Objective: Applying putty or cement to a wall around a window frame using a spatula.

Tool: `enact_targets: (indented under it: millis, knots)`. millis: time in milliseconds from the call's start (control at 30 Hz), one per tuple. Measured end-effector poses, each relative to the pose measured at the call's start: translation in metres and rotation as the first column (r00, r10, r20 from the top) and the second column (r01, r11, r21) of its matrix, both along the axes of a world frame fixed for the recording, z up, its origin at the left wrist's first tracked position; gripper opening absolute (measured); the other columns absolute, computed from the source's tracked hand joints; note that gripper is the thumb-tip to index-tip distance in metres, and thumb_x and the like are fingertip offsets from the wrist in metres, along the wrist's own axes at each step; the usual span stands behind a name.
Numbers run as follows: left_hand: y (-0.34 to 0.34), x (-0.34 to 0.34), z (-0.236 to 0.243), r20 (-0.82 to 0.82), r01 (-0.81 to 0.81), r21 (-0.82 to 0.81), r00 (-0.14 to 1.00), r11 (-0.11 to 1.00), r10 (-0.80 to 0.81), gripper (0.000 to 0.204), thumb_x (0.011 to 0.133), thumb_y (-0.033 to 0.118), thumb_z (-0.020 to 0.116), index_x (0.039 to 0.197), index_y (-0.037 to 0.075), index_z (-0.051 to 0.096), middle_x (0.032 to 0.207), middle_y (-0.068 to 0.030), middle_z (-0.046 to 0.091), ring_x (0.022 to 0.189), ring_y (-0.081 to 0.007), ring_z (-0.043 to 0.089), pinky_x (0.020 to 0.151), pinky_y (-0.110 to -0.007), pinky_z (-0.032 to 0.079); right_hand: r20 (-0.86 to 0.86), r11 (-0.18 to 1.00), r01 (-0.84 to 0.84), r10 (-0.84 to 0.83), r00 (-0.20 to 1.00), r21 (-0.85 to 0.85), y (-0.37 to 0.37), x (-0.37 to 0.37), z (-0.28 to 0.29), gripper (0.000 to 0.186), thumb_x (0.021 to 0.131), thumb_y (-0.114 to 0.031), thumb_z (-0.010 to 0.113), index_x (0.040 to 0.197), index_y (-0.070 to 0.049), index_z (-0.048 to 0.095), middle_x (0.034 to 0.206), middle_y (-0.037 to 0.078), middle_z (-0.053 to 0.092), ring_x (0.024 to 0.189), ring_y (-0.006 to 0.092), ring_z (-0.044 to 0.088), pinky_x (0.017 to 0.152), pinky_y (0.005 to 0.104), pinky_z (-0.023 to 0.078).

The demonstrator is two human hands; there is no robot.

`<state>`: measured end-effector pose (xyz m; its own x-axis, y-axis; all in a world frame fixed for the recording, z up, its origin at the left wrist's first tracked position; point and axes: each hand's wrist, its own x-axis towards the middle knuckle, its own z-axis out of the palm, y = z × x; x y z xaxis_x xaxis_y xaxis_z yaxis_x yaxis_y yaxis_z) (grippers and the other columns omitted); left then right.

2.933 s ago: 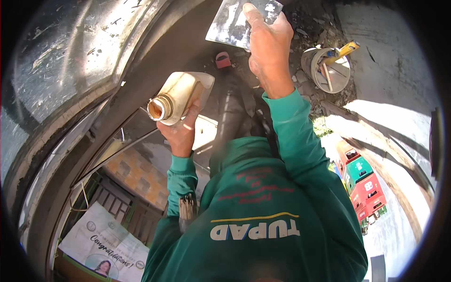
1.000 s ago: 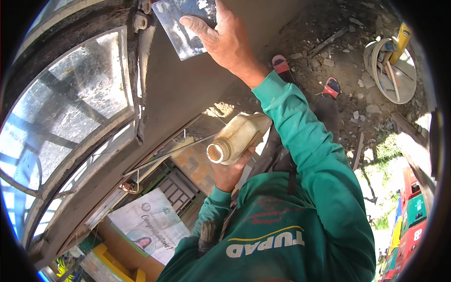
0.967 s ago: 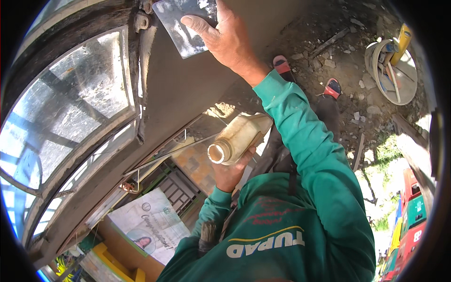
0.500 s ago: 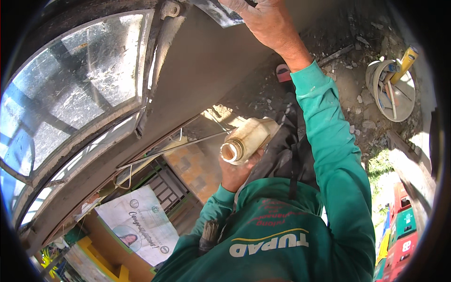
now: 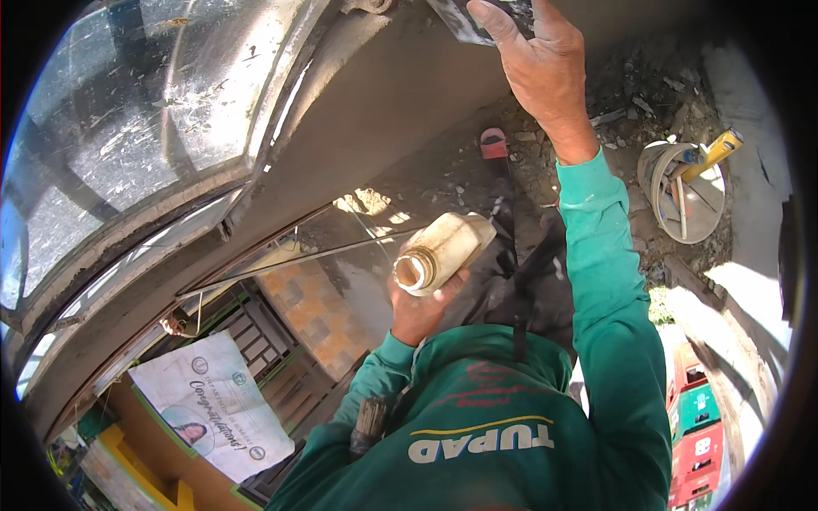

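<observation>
My left hand [image 5: 414, 312], in front of my waist, is closed around a cream plastic bottle [image 5: 456, 243] from beneath. The bottle tilts, its uncapped threaded mouth facing me; the contents cannot be made out. High up at the picture's top edge, my right hand [image 5: 550, 72] grips a flat, dark, smeared trowel-like blade [image 5: 467, 21], thumb on its near side. The blade is close to the smooth grey wall [image 5: 375, 119]; whether it touches cannot be told. Part of the blade is cut off by the picture's edge. A brush [image 5: 369, 422] rests by my left forearm.
At left, a window with a curved-looking frame [image 5: 162, 204] juts beside the wall. A round bucket [image 5: 652, 192] holding tools and a yellow level [image 5: 716, 153] stands on rubble at right. Red and green crates [image 5: 699, 451] are lower right. A printed sheet [image 5: 217, 396] hangs lower left.
My right hand and the blade have shifted rightward in the picture. The whole view has swung slightly. My left hand still holds the bottle in nearly the same pose.
</observation>
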<state>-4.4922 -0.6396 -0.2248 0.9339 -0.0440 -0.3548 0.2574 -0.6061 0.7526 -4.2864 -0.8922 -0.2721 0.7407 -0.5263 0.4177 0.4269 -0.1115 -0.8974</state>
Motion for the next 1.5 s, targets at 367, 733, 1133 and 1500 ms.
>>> enact_targets:
  millis: [367,733,1133,1500]
  knots:
    - [-0.001,0.01,0.004,0.154,0.11,0.06,0.981,0.992,-0.118,0.068,0.08,0.013,0.091,0.136,-0.003,0.056,0.122,-0.0124,0.073,0.109,-0.0206,0.071,0.097,-0.035,0.056,-0.103,0.925,0.1,-0.147,0.984,-0.368,0.011,-0.009,0.025,0.017,0.095,-0.01,0.072,0.109,-0.002,0.067,0.09,0.02,0.073,0.082,0.0406,0.074,0.068,0.0433,0.056]
    - [0.0,0.019,0.018,0.099,0.074,-0.081,0.993,0.994,-0.066,0.069,0.079,0.011,0.089,0.138,-0.003,0.056,0.123,-0.0114,0.073,0.111,-0.0204,0.071,0.098,-0.034,0.055,-0.393,0.987,0.082,-0.13,0.91,-0.136,0.019,-0.031,0.028,0.034,0.097,-0.027,0.073,0.114,0.001,0.067,0.096,0.018,0.075,0.084,0.0334,0.068,0.084,0.0409,0.054]
    - [-0.007,0.064,0.056,0.096,-0.054,-0.286,0.992,0.957,0.085,0.051,0.079,0.008,0.085,0.124,-0.005,0.066,0.116,-0.0134,0.076,0.102,-0.0212,0.074,0.092,-0.035,0.057,-0.633,0.966,0.024,-0.186,0.752,-0.256,-0.001,-0.018,0.105,0.047,0.088,-0.036,0.077,0.108,0.005,0.068,0.091,0.023,0.075,0.086,0.0396,0.073,0.081,0.0449,0.056]
    - [0.018,0.105,0.054,0.146,-0.059,-0.324,0.983,0.944,0.111,0.05,0.079,0.016,0.092,0.118,-0.007,0.07,0.112,-0.0144,0.077,0.098,-0.0219,0.076,0.089,-0.035,0.059,-0.656,0.854,-0.045,-0.364,0.661,-0.519,0.029,0.001,0.124,0.043,0.09,-0.033,0.074,0.104,0.006,0.064,0.089,0.03,0.071,0.087,0.0491,0.071,0.081,0.0516,0.056]
